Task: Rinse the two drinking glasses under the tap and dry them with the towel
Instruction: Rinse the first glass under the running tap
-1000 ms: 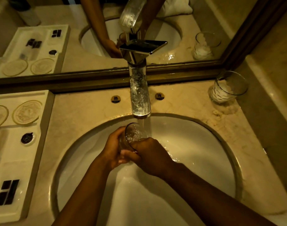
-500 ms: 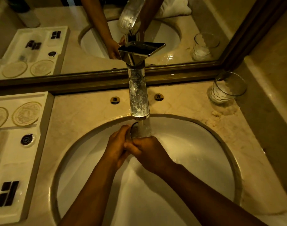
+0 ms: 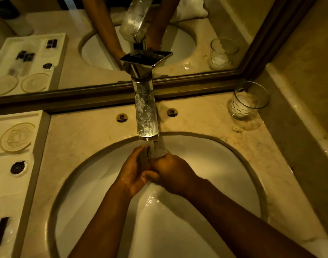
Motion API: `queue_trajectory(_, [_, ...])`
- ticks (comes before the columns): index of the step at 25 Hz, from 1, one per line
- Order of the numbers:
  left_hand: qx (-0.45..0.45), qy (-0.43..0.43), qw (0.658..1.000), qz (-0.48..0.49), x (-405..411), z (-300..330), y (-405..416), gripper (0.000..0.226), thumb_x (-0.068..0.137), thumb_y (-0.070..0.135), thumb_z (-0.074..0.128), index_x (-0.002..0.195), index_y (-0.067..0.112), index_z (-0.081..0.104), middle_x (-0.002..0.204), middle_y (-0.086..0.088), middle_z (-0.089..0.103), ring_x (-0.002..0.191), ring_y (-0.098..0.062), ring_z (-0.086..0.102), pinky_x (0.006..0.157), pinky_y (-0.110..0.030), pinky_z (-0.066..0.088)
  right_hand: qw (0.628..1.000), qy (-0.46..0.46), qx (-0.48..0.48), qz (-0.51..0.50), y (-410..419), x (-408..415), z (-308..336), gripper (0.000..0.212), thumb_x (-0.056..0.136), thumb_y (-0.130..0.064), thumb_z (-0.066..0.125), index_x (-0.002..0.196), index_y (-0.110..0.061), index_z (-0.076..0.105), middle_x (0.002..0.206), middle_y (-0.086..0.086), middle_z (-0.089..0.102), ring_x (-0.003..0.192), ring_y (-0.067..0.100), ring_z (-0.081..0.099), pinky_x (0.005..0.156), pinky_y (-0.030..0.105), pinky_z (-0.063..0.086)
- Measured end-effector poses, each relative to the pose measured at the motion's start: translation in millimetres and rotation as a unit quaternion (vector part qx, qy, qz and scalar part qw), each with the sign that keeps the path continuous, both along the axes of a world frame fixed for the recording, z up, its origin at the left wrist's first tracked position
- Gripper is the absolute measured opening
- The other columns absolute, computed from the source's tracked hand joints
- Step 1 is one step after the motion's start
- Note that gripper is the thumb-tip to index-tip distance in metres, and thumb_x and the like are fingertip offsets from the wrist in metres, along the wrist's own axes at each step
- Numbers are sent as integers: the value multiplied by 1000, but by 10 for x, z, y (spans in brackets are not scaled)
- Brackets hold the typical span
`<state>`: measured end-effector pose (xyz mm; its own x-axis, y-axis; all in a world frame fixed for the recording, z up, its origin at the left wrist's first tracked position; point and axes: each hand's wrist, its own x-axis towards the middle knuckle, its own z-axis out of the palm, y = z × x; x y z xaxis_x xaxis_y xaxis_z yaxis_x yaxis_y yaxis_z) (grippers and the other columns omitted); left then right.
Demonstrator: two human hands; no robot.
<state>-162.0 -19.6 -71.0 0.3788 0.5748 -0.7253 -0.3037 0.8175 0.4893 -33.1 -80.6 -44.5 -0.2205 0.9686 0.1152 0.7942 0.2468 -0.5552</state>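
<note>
You held a glass [image 3: 158, 151] in both hands over the basin [image 3: 215, 164], right under the tap [image 3: 147, 116]. Your left hand [image 3: 135, 170] was wrapped round its left side, fingers curled up along the wall. Your right hand [image 3: 173, 174] gripped it from the right, fingers curled round, with the thumb crossing toward your left hand. Only the upper part of the glass showed between your hands; the rest was hidden by them. Water ran from the spout straight onto the glass and spilled down into the basin below your wrists.

The tap stood at the back of the basin, with a flat lever on top and two small round markers on the counter [image 3: 85, 142] either side of it. The second glass [image 3: 249, 100] stood upright on the counter at the back right, well apart from your hands, with something white inside. To your left lay a white tray [image 3: 29, 183] holding round coasters and small dark items. The mirror [image 3: 85, 53] behind the tap reflected your arms, the basin, the tray and the second glass, plus a white cloth at its top edge.
</note>
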Motion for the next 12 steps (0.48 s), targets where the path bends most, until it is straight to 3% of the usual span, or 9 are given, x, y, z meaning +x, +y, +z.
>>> queue_trajectory(2, [-4, -31, 999, 25, 34, -11, -33, 37, 98, 36, 55, 114, 10, 76, 109, -11, 76, 89, -21, 72, 79, -28, 56, 996, 1, -38, -84, -8, -163, -14, 42, 99, -44, 46, 118, -14, 67, 106, 14, 72, 96, 33, 67, 80, 36, 51])
queue_trajectory(4, [0, -66, 997, 49, 8, -56, -49, 37, 101, 33, 50, 109, 10, 78, 109, -12, 76, 102, -24, 73, 101, -36, 50, 984, 26, -89, -151, -4, -265, -21, 41, 100, -48, 42, 120, -22, 66, 106, 9, 72, 96, 29, 66, 79, 36, 50])
queue_trajectory(6, [10, -98, 992, 80, -64, -74, -54, 33, 99, 27, 49, 112, 10, 75, 112, -12, 74, 108, -26, 71, 107, -39, 46, 977, 98, -122, -146, -1, -302, -35, 39, 98, -46, 42, 123, -26, 64, 111, 7, 71, 100, 27, 65, 83, 37, 52])
queue_trajectory(7, [16, -108, 990, 92, -95, -69, -52, 30, 97, 24, 51, 112, 10, 73, 111, -11, 74, 107, -26, 71, 105, -39, 49, 971, 143, -135, -134, 3, -302, -61, 38, 97, -42, 44, 123, -24, 64, 112, 8, 71, 102, 27, 65, 86, 39, 52])
queue_trajectory(9, [14, -102, 989, 106, -129, -75, -36, 28, 89, 22, 56, 104, 11, 76, 102, -8, 77, 94, -23, 74, 85, -32, 58, 969, 168, -140, -116, 18, -286, -93, 32, 97, -32, 50, 122, -19, 66, 113, 11, 70, 102, 29, 64, 89, 41, 53])
queue_trajectory(10, [4, -89, 990, 106, -119, -75, -28, 27, 84, 24, 59, 99, 13, 79, 98, -6, 77, 86, -21, 74, 75, -26, 57, 977, 150, -118, -94, 11, -274, -98, 31, 96, -26, 53, 122, -17, 66, 113, 12, 70, 102, 29, 65, 90, 41, 53])
queue_trajectory(12, [-8, -60, 995, 77, -57, -36, -6, 30, 76, 33, 66, 95, 15, 81, 98, -5, 75, 84, -21, 70, 75, -24, 46, 997, 76, -21, -13, -22, -227, -103, 34, 88, -12, 65, 122, -14, 68, 111, 13, 72, 97, 30, 69, 86, 35, 55])
